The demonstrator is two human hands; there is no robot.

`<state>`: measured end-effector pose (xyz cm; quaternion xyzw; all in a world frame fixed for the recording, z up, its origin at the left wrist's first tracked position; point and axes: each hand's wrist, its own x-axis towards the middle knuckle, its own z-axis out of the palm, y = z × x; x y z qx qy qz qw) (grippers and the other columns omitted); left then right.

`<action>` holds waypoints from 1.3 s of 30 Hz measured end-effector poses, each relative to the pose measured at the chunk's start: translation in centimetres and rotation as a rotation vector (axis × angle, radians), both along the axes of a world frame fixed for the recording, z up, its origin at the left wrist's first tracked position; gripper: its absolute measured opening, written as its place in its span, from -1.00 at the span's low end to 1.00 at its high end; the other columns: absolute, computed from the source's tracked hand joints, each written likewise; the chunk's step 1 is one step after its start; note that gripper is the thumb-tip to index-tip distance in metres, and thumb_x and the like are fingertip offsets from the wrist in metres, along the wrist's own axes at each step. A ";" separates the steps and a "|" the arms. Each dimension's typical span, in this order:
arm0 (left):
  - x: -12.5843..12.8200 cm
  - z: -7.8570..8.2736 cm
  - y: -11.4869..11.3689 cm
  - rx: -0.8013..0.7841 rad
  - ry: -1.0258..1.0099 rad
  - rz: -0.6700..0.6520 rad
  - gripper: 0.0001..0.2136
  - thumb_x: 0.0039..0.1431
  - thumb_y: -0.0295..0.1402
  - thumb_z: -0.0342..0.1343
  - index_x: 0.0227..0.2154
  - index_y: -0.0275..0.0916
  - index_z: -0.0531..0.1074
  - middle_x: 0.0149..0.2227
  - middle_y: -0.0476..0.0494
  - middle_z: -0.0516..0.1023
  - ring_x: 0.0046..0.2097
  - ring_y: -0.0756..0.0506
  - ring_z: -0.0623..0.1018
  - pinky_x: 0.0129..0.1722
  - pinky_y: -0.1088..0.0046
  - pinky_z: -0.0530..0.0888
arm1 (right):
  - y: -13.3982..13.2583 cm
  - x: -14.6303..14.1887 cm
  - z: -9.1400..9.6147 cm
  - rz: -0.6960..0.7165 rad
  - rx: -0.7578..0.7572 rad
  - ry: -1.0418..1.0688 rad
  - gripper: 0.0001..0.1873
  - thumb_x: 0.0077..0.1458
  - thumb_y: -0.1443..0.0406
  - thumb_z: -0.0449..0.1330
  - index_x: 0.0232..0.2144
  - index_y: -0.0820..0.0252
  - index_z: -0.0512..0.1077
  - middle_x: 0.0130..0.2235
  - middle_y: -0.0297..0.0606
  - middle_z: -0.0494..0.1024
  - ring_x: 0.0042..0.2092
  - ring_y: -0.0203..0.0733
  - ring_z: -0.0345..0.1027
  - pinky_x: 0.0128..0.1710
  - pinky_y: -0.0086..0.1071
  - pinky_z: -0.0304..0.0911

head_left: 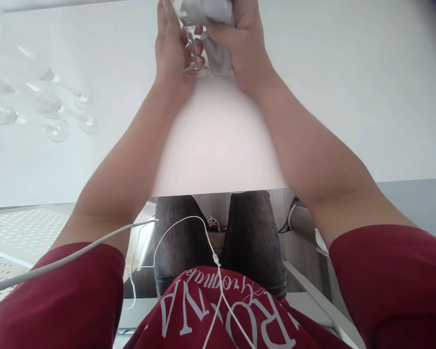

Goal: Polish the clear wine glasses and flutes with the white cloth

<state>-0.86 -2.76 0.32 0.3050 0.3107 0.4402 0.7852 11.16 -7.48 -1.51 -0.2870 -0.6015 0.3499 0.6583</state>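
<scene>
**Grey cloth (218, 52) against a stemmed glass (192, 48), far from the table's near edge**

Wiping looks to be the step in hand. The glass is held over the white table (218, 145), well in from the near edge and roughly midway between the left and right sides of the view. Its foot points toward that near edge; its bowl, partly hidden by the cloth, points away. Whether the foot touches the table, I cannot tell.

The left hand (172, 51) curls its fingers around behind the stem, clamped on the glass. The right hand (249, 48) has its fingers together on the bunched cloth, thumb laid across it, pressing it to the bowl. The top of the view cuts off part of both hands.

Toward the table's left edge is a group of clear glasses (53, 104), apparently standing, well apart from the hands.

As I judge it, the next move calls for a steady left hold and light right-hand pressure, since the thin stem could snap under twisting.
</scene>
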 end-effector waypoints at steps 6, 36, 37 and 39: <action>-0.7 0.3 -0.7 0.279 -0.023 -0.189 -0.57 0.48 0.01 -0.24 0.02 -0.16 0.39 -0.25 -0.11 0.36 -0.49 0.08 0.29 -0.62 0.57 0.21 | -0.1 -0.2 -0.2 -0.025 -0.085 0.070 -0.70 0.22 0.47 0.02 -0.06 0.13 0.05 -0.27 -0.44 0.40 -0.40 -0.28 0.41 -0.51 -0.35 0.44; -0.3 0.3 -0.2 0.286 0.018 -0.161 -0.51 0.47 0.00 -0.21 -0.21 -0.35 0.40 -0.30 -0.15 0.31 -0.25 -0.10 0.55 -0.53 0.54 0.42 | 0.6 1.1 -0.5 -0.209 0.000 -0.065 -0.85 0.22 0.45 0.08 -0.15 0.25 0.28 -0.29 -0.47 0.41 -0.37 -0.41 0.36 -0.34 -0.50 0.45; -0.2 0.2 -0.2 0.279 0.032 -0.158 -0.51 0.48 -0.01 -0.23 -0.18 -0.36 0.39 -0.31 -0.15 0.32 -0.23 -0.10 0.55 -0.52 0.53 0.44 | 0.7 1.2 -0.5 -0.194 0.032 -0.065 -0.85 0.18 0.49 0.10 -0.19 0.27 0.30 -0.32 -0.46 0.42 -0.36 -0.40 0.36 -0.32 -0.49 0.45; -0.1 0.0 -0.1 0.271 0.034 -0.159 -0.55 0.50 -0.04 -0.24 -0.13 -0.34 0.37 -0.31 -0.15 0.35 -0.19 -0.10 0.54 -0.42 0.47 0.51 | 0.7 1.2 -0.5 -0.200 0.062 -0.061 -0.84 0.14 0.51 0.13 -0.21 0.29 0.33 -0.33 -0.46 0.42 -0.33 -0.39 0.38 -0.29 -0.49 0.44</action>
